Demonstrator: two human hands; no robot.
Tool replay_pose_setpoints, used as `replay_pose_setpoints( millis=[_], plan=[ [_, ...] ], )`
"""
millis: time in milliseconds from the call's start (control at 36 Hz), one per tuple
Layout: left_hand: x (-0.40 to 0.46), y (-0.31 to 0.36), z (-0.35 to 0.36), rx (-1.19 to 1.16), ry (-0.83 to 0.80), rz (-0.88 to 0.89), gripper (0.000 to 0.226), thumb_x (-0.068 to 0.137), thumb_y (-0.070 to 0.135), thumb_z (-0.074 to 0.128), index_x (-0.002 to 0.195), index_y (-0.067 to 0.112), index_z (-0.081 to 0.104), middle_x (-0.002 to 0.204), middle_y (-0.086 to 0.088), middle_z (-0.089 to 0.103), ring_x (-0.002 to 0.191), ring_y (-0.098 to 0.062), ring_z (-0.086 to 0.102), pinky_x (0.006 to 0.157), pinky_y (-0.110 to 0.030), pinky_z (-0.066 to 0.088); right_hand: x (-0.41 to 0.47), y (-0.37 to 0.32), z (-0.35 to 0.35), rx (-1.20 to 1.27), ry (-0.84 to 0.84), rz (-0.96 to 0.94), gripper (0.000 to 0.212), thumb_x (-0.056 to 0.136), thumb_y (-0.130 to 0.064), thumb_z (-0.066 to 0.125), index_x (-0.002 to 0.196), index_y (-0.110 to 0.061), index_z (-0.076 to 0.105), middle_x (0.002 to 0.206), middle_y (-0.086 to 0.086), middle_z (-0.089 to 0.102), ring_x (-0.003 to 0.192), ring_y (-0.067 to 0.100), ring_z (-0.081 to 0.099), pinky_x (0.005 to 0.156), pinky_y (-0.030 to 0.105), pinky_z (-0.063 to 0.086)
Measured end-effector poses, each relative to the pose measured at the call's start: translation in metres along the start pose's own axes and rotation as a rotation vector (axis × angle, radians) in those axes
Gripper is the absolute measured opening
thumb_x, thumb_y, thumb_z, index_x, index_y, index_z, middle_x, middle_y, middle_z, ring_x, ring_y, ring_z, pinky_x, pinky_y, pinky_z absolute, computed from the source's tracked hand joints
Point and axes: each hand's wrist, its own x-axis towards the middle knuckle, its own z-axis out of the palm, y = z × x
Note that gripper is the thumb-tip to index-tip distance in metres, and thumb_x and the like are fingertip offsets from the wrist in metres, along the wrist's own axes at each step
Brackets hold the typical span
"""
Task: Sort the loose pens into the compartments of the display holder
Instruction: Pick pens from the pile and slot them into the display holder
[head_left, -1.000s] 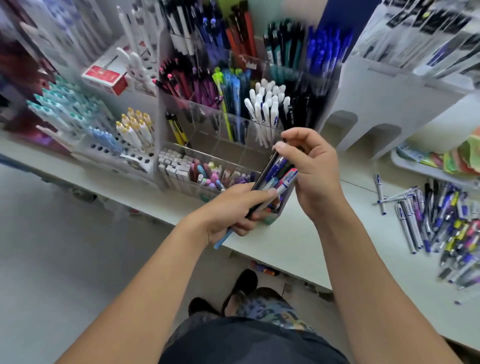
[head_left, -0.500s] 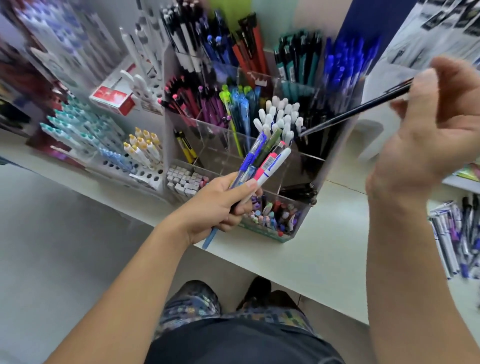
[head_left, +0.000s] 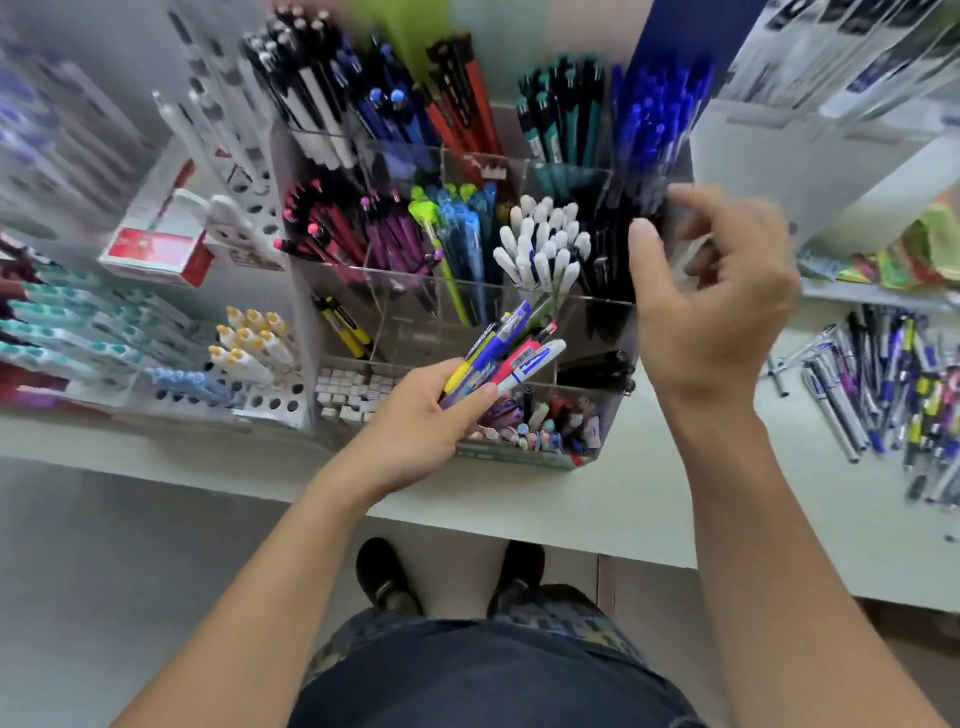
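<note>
A clear acrylic display holder (head_left: 519, 453) stands on the white counter (head_left: 613, 499), its tiered compartments filled with pens sorted by colour. My left hand (head_left: 415, 423) grips a bundle of mixed pens (head_left: 501, 358) in front of the holder's lower tiers, tips pointing up and right. My right hand (head_left: 719, 306) hovers over the compartment of black pens (head_left: 605, 260) on the holder's right side, thumb out and fingers loosely spread, with nothing seen in it. A heap of loose pens (head_left: 893, 384) lies on the counter at the far right.
A white perforated rack (head_left: 260, 400) of yellow-capped and teal pens stands left of the holder, with a red and white box (head_left: 156, 249) behind it. A white shelf unit (head_left: 769, 171) rises at the back right. The counter's front edge runs just before my feet.
My right hand pulled a black pen from the bundle, swung it up to the right, then came down over the black-pen compartment and no longer holds it. The left hand stayed put.
</note>
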Motion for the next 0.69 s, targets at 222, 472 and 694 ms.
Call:
replay_pose_setpoints(
  millis=[222,472,694],
  plan=[
    [0.000,0.002,0.006,0.181,0.060,0.202,0.016,0.101,0.030,0.059,0.095,0.017,0.064,0.071,0.005,0.065,0.065,0.002,0.061,0.056,-0.023,0.043,-0.044,-0.029,0.021,0.019,-0.465,0.271,0.017,0.085,-0.038,0.079,0.079,-0.024,0.073,0.059,-0.007,0.063,0.052,0.007,0.056,0.056,0.026,0.046],
    [0.010,-0.013,0.001,-0.018,-0.108,0.109,0.014,0.102,0.020,0.058,0.112,0.019,0.068,0.077,0.016,0.071,0.068,0.010,0.064,0.061,-0.008,0.043,-0.029,-0.022,-0.011,0.356,-0.263,0.550,0.015,0.094,-0.016,0.073,0.081,-0.017,0.068,0.066,0.007,0.068,0.051,0.015,0.061,0.048,0.027,0.052],
    [0.019,-0.015,0.003,0.138,-0.134,0.145,0.018,0.096,0.043,0.060,0.106,0.029,0.066,0.095,-0.003,0.074,0.094,-0.028,0.071,0.086,-0.056,0.057,-0.056,-0.030,0.008,0.242,-0.421,0.582,0.017,0.080,-0.027,0.087,0.081,-0.015,0.075,0.065,0.003,0.072,0.058,0.012,0.064,0.059,0.032,0.056]
  ],
)
